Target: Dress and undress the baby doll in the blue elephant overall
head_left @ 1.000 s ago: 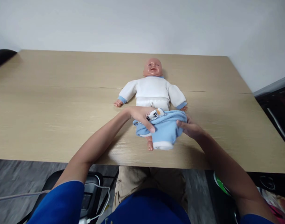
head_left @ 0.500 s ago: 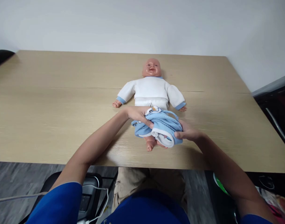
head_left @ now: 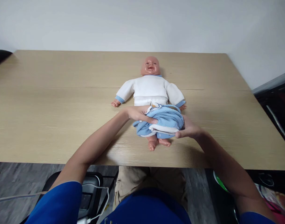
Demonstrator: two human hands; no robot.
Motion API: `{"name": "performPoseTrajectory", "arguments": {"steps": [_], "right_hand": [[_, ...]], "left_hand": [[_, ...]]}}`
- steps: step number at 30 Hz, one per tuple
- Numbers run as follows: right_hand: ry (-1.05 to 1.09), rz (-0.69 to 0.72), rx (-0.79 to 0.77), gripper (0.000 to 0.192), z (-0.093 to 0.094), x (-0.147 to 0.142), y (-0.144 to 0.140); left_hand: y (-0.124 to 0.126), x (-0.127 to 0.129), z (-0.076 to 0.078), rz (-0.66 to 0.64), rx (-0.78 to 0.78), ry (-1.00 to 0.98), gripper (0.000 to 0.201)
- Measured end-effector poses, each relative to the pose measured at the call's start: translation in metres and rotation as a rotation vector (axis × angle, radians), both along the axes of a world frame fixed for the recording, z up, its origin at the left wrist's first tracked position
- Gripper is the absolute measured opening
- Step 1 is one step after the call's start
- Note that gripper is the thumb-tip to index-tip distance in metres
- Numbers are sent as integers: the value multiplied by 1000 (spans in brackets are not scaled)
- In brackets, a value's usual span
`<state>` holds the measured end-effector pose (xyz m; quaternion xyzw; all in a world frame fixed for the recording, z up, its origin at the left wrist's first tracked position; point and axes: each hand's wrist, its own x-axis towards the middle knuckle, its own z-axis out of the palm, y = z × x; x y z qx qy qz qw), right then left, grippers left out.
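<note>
A baby doll [head_left: 151,90] is being kept flat on its back on the wooden table [head_left: 51,102], with its head toward the wall and its bare feet [head_left: 158,143] toward the table's near edge. A white top with blue cuffs is being worn by the doll.

A pair of blue pants [head_left: 163,123] is being held bunched up over the doll's legs — just below the white top, with both little feet poking out underneath. The white cuff of the pants is being shown near the bottom of the bunch.

The pants are being pinched on one side by the left hand [head_left: 139,114], with its fingers closed on the cloth. The other side is being gripped by the right hand [head_left: 189,129] — its fingers are curled around the blue cloth, with the thumb below.

A dark chair back [head_left: 0,56] is being seen at the far left corner of the table. Blue sleeves are being worn on both arms.
</note>
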<state>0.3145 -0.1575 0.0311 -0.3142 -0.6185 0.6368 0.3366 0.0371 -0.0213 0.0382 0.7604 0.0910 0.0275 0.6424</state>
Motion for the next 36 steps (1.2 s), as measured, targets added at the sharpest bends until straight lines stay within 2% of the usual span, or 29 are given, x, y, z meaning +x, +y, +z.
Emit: {"name": "performPoseTrajectory", "arguments": {"steps": [2, 5, 8, 12, 17, 21, 25, 28, 31, 34, 36], "right_hand": [[-115, -68, 86, 77, 4, 2, 1], [-246, -292, 246, 70, 2, 4, 2], [-299, -420, 366, 49, -3, 6, 3], [-283, -440, 330, 40, 5, 0, -8], [-325, -515, 209, 34, 18, -39, -66], [-372, -788, 129, 27, 2, -77, -112], [-257, -1021, 93, 38, -20, -96, -124], [-320, -1165, 138, 36, -30, -97, -125], [-489, -1198, 169, 31, -37, -94, -129], [-636, -1195, 196, 29, -43, -96, -134], [-711, -1230, 279, 22, -46, -99, -137]], "left_hand": [[1, 0, -1, 17, 9, 7, 60], [-1, 4, -1, 11, 24, 1, 61], [-3, 8, 2, 22, 45, -26, 59], [-8, 12, 8, 53, 12, -49, 61], [-14, 18, 18, -89, 74, -36, 53], [-22, 24, 18, -160, 102, -31, 47], [-34, 25, 17, -28, 315, 42, 45], [-43, 25, 19, 61, 492, 155, 50], [-50, 27, 23, 107, 598, 279, 57], [-55, 28, 26, 123, 644, 364, 53], [-57, 27, 26, 138, 657, 387, 52]]}}
